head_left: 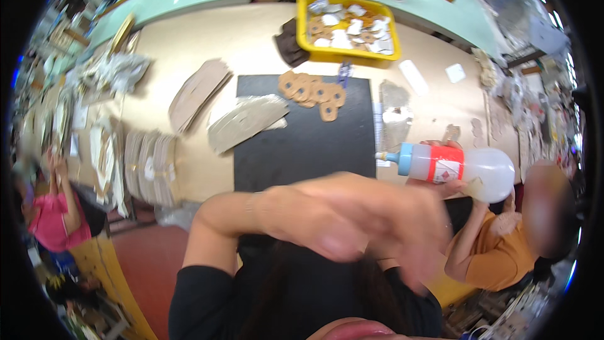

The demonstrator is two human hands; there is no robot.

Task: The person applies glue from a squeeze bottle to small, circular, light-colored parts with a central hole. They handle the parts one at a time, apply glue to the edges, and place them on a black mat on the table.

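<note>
My left hand (358, 217) is raised close to the camera, across my body, with its fingers bent downward and smeared by motion. No object shows in it. Behind it, mostly hidden, my right hand (450, 187) grips a translucent white squeeze bottle (487, 167) with a light blue cap and a red label. The bottle lies sideways, its nozzle pointing left. Beneath is a black mat (302, 151). Several tan pieces with dark holes (321, 92) overlap at its far edge. A curved grey-beige panel (248, 123) rests across its left edge.
A yellow tray (349, 55) of small white and tan pieces stands at the back. Stacked curved panels (151, 167) and a loose tan stack (199, 94) lie left. Right of the mat is a clear curved template (395, 113). Co-workers sit at left, in pink (56, 220), and right, in orange (503, 252).
</note>
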